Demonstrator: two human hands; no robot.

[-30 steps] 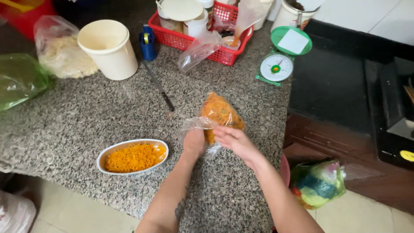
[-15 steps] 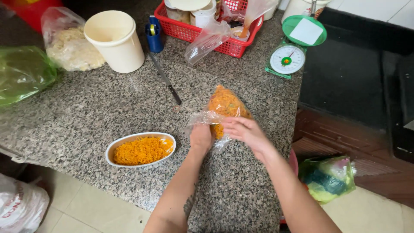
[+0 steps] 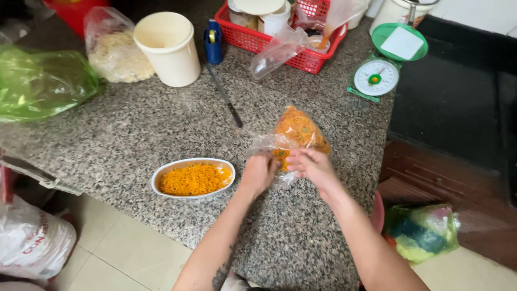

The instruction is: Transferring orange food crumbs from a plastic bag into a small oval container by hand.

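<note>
Gripping the loose neck of the clear plastic bag (image 3: pixel 295 134), we keep both hands together at its near end: the left hand (image 3: pixel 260 172) pinches the film from one side, the right hand (image 3: pixel 309 166) closes on it from the other. The bag lies on the granite worktop (image 3: pixel 134 129) with its orange shredded filling pushed to the far end, which leaves slack film at the neck for the fingers to gather. The white oval dish (image 3: pixel 193 179) of the same orange shreds sits just to our left, near the worktop's front edge, within easy reach. A knife (image 3: pixel 225 96) lies further back, blade away from us. Behind it stand a cream bucket (image 3: pixel 168 47), a red basket (image 3: pixel 285 32) and a green kitchen scale (image 3: pixel 383 64), well apart from the hands.
</note>
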